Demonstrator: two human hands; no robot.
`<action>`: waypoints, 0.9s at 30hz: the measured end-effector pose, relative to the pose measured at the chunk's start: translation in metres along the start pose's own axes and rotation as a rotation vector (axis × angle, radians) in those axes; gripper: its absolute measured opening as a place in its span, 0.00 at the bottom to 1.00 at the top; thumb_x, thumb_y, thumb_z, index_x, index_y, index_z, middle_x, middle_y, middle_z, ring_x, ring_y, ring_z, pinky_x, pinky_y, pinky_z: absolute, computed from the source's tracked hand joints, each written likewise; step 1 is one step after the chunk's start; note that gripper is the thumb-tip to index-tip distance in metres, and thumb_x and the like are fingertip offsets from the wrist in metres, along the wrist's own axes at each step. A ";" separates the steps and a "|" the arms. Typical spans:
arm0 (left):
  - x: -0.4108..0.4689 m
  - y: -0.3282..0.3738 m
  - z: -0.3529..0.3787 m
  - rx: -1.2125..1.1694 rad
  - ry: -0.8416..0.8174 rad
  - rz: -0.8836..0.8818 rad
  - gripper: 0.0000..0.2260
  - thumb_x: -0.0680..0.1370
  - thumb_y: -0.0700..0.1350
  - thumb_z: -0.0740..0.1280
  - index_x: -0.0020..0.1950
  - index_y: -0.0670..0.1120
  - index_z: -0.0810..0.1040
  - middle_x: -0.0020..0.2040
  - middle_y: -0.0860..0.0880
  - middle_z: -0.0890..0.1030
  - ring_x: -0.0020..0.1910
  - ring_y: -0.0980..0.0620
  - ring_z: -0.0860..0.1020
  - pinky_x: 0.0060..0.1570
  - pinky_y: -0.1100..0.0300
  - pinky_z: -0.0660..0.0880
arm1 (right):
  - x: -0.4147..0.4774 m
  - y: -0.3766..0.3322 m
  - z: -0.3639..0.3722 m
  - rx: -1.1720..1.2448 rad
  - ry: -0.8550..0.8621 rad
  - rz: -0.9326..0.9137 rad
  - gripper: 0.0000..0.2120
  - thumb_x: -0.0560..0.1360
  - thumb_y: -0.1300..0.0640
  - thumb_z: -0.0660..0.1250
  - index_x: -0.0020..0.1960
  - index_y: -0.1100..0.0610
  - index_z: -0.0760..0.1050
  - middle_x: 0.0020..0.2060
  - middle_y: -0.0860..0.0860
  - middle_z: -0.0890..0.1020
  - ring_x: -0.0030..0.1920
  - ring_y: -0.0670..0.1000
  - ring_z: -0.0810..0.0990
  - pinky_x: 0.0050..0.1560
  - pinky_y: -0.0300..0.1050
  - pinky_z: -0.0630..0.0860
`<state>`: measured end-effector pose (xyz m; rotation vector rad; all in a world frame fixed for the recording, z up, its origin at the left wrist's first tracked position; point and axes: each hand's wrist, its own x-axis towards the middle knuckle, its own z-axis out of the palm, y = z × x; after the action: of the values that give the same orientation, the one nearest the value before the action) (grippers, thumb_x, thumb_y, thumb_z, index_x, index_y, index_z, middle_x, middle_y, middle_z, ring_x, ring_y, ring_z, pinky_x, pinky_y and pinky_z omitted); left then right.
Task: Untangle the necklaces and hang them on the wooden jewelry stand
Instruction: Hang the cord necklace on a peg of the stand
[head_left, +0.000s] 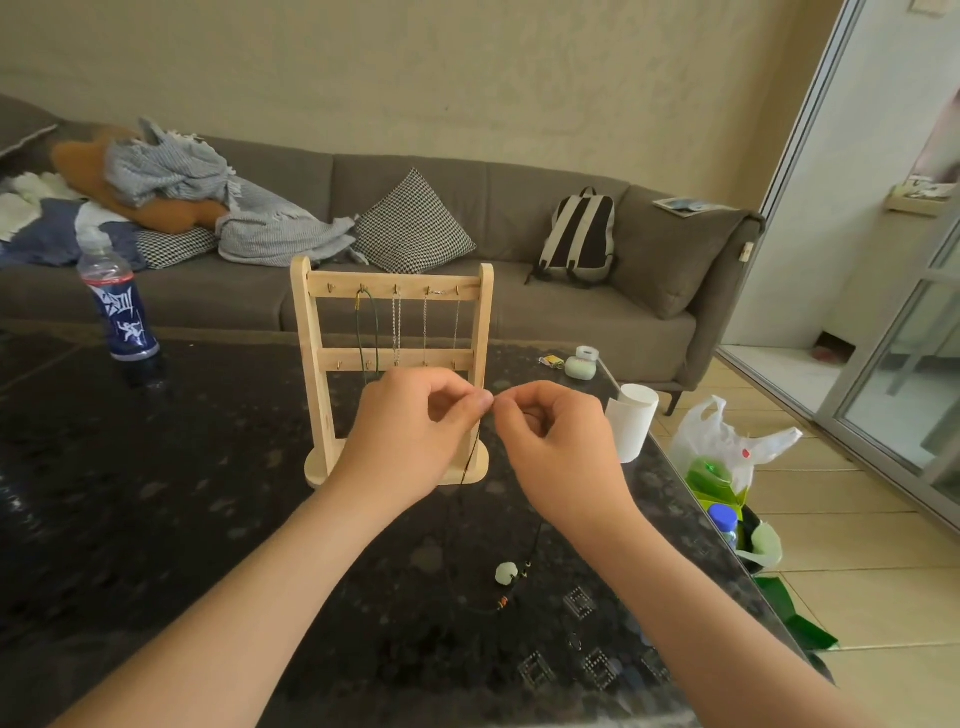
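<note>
A wooden jewelry stand (311, 332) stands upright on the dark table. A green cord necklace (375, 322) and silver chains (397, 327) hang from its top-bar hooks. My left hand (410, 436) and my right hand (561, 447) meet in front of the stand's right post, each pinching an end of a thin dark cord necklace (470, 460). The cord drops from my fingers to the table, where its pale green pendant (506, 573) and small beads lie.
The dark speckled table (156, 519) also holds a blue plastic bottle (122, 312) at the back left, a white paper cup (631, 426) at the right edge and a small mint case (581, 366). A grey sofa is behind; bags sit on the floor at right.
</note>
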<state>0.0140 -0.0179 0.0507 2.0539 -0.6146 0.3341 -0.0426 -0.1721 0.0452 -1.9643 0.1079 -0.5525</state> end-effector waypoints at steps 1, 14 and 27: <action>0.000 0.001 0.002 0.031 -0.002 0.020 0.07 0.82 0.52 0.71 0.54 0.52 0.88 0.45 0.60 0.86 0.47 0.61 0.82 0.51 0.62 0.80 | 0.000 0.000 0.000 -0.010 0.007 -0.005 0.07 0.83 0.56 0.69 0.47 0.51 0.83 0.22 0.39 0.74 0.25 0.41 0.71 0.28 0.32 0.68; -0.001 0.003 0.000 0.064 -0.227 0.041 0.06 0.87 0.48 0.62 0.53 0.51 0.77 0.47 0.57 0.78 0.48 0.59 0.78 0.43 0.70 0.75 | -0.002 -0.007 -0.012 0.202 -0.130 0.166 0.09 0.84 0.57 0.67 0.46 0.55 0.83 0.28 0.41 0.78 0.29 0.40 0.74 0.30 0.33 0.71; 0.000 0.011 -0.014 -0.530 -0.281 -0.173 0.12 0.87 0.43 0.63 0.54 0.39 0.84 0.45 0.46 0.88 0.48 0.44 0.88 0.58 0.50 0.84 | -0.003 -0.011 -0.014 0.327 -0.197 0.011 0.16 0.83 0.59 0.67 0.39 0.50 0.83 0.34 0.52 0.79 0.36 0.49 0.75 0.40 0.43 0.73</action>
<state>0.0080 -0.0103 0.0657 1.6308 -0.6096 -0.2079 -0.0529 -0.1784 0.0591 -1.6866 -0.0906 -0.3419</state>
